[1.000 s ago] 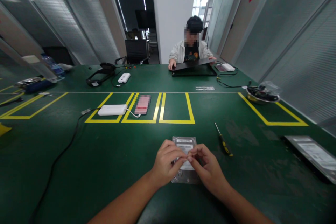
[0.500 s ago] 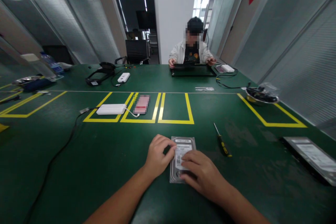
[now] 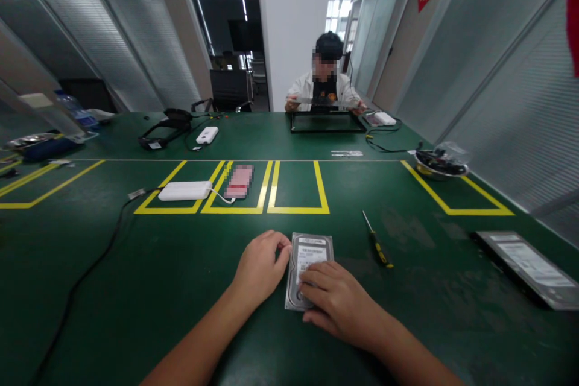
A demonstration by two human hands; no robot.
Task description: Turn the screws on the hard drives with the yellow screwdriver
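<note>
A silver hard drive [image 3: 313, 247] with a white label lies flat on the green table [image 3: 190, 277] in front of me. My left hand [image 3: 265, 262] is at the drive's upper left edge, its fingers curled and thumb and fingertips close together; what they hold, if anything, is too small to tell. Over the lower right part of the drive rests my right hand [image 3: 337, 295], fingers spread across the label. A yellow and black screwdriver [image 3: 380, 248] lies to the right of the drive.
A larger silver device [image 3: 529, 262] lies far right. Behind it stands a bowl of dark parts [image 3: 441, 163]. A white power bank [image 3: 185, 190] and a pink phone [image 3: 239, 181] sit among yellow tape marks. Across the table a person [image 3: 323, 84] holds a flat panel above a black frame [image 3: 328, 123].
My left hand has moved off the drive's label to its left edge. The drive is slightly more tilted. The person opposite has raised a flat panel off the frame. The view has shifted slightly.
</note>
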